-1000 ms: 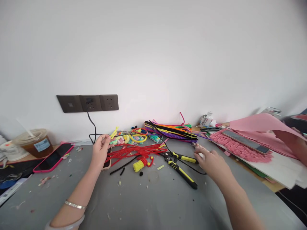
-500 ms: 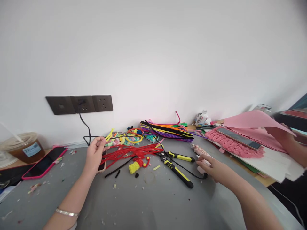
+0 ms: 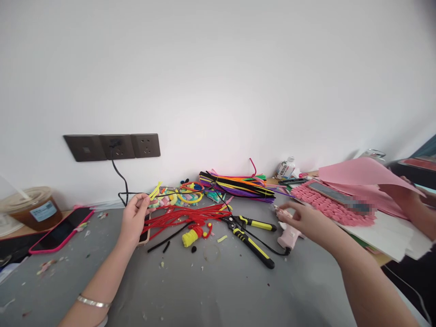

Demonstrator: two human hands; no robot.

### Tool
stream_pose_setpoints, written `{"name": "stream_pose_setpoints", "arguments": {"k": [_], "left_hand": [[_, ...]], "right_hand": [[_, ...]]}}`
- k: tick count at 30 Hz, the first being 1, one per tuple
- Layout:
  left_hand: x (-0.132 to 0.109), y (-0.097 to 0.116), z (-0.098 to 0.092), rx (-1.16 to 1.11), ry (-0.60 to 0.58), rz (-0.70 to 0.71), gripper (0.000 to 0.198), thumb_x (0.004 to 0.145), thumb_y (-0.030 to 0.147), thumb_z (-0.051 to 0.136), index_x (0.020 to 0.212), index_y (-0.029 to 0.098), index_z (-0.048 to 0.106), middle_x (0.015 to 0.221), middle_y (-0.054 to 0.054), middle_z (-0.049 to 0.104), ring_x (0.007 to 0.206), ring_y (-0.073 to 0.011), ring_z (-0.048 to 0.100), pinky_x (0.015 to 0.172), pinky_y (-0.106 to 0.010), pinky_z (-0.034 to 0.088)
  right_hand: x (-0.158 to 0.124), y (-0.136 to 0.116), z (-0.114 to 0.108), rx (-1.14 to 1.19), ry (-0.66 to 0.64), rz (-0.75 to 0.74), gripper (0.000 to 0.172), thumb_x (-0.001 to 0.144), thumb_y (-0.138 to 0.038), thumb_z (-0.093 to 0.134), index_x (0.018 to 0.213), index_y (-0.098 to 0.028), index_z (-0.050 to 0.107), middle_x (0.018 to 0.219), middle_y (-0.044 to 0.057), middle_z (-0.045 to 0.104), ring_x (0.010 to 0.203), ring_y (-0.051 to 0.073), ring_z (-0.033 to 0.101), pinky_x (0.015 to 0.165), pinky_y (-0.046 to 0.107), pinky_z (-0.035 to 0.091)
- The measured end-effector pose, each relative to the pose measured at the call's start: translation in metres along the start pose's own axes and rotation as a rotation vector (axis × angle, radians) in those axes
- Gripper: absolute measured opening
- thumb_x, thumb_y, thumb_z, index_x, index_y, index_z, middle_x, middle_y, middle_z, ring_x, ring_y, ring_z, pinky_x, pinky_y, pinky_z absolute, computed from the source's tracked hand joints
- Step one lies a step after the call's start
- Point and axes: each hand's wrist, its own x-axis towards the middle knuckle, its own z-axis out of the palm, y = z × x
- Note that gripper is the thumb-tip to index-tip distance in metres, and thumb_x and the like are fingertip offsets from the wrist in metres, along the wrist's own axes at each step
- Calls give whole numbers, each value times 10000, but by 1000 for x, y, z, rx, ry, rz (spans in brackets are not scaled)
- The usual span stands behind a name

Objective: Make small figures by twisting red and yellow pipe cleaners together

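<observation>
My left hand (image 3: 134,218) is raised over the grey table (image 3: 211,290), with thumb and fingers pinched on a thin black strand that has a yellow bit (image 3: 154,191) at the fingertips. A phone (image 3: 145,234) lies partly under this hand. Beside it lie red pipe cleaners (image 3: 184,214). My right hand (image 3: 301,218) is closed over the top of a pink glue gun (image 3: 289,237), whose black cord trails left across the table. Yellow-handled pliers (image 3: 252,238) lie between my hands.
A bundle of coloured pipe cleaners (image 3: 238,185) lies by the wall. At the left are a pink-cased phone (image 3: 59,231) and an iced drink cup (image 3: 32,211). Wall sockets (image 3: 112,146) hold a black plug. Another person's hand (image 3: 407,202) holds pink paper (image 3: 361,172) at the right.
My right hand has drawn back from the pliers, closed on the pink glue gun and lifted it slightly. My left hand has kept its pinch and barely moved.
</observation>
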Motion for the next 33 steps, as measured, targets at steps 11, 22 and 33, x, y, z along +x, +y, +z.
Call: {"name": "stream_pose_setpoints", "arguments": {"k": [11, 22, 33], "left_hand": [[0, 2, -1, -36, 36, -22, 494, 619, 590, 753, 851, 190, 578, 720, -6, 622, 753, -194, 674, 626, -258, 554], [-2, 1, 1, -40, 25, -22, 472, 647, 574, 743, 863, 193, 568, 714, -7, 636, 757, -207, 691, 646, -281, 557], [-13, 20, 11, -284, -56, -66, 367, 546, 422, 853, 680, 187, 605, 1374, -124, 572, 1184, -303, 578, 774, -330, 559]], "right_hand": [[102, -83, 26, -438, 78, -186, 393, 900, -77, 532, 1288, -125, 494, 1069, 198, 690, 1024, 290, 666, 787, 370, 500], [117, -100, 25, -401, 68, -164, 339, 940, -202, 558, 1259, -92, 526, 1137, 163, 645, 1027, 263, 645, 843, 429, 524], [-22, -182, 17, 597, -481, -576, 407, 904, -508, 509, 1111, -171, 603, 666, 14, 666, 567, 151, 590, 514, 241, 416]]}}
